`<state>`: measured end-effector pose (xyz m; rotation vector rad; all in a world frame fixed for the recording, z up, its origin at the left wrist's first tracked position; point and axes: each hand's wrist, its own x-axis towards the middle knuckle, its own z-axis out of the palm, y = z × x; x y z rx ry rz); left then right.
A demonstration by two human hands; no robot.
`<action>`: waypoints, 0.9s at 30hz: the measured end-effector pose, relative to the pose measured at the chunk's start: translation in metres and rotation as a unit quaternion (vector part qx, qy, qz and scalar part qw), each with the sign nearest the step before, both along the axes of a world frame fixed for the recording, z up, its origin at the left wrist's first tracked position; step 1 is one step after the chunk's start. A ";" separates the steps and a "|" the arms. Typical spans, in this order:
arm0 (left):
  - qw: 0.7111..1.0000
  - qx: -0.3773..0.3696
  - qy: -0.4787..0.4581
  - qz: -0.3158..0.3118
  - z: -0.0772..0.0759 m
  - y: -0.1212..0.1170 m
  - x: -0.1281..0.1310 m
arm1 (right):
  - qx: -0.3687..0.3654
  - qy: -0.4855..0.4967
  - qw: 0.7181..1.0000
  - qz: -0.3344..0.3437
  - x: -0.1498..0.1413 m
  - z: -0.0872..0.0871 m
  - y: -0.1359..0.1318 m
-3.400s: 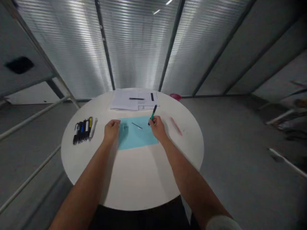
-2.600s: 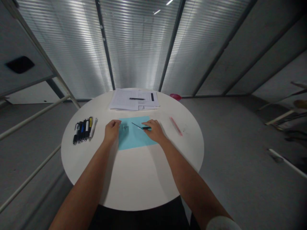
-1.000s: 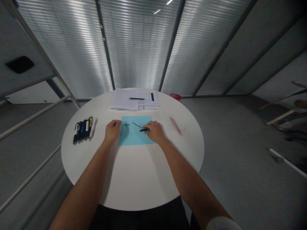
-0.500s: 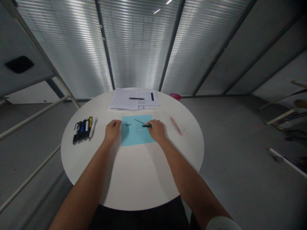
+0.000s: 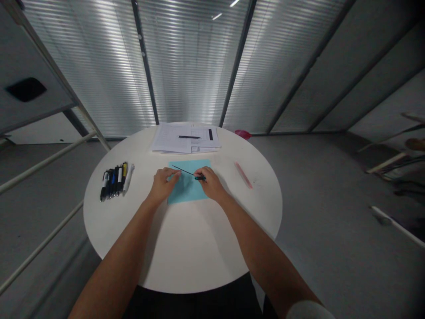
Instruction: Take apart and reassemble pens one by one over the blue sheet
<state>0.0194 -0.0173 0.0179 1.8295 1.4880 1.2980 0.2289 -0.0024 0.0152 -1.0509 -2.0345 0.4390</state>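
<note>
Near the left edge of the worktop (image 5: 192,248) lie several pens (image 5: 113,181). Over the blue sheet (image 5: 187,192), the left hand (image 5: 162,185) has a grip I cannot tell, beside the thin dark rod (image 5: 182,170); the right hand (image 5: 211,184) holds the dark green pen part (image 5: 199,178).

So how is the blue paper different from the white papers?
The blue paper is plain blue, but the white papers have printing on them. The blue paper is a smaller rectangle, while the white papers make a wider, overlapping pile. The blue paper is nearer the person, and the white papers are farther back. Both lie flat on the round table.
</note>
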 end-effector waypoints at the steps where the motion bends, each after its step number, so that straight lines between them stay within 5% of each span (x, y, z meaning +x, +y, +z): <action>1: 1.000 0.000 -0.001 -0.013 0.001 -0.001 0.002 | -0.001 0.005 1.000 0.014 -0.001 0.001 -0.001; 8: 0.999 -0.015 -0.035 -0.037 0.006 -0.004 0.007 | -0.019 0.008 0.997 0.071 -0.004 0.001 -0.004; 17: 0.986 -0.057 -0.121 -0.102 0.009 -0.009 0.009 | -0.025 0.001 0.998 0.064 -0.006 0.000 -0.004; 27: 0.964 -0.079 -0.252 0.010 -0.005 0.004 -0.001 | -0.024 -0.153 0.979 -0.134 0.012 -0.004 0.006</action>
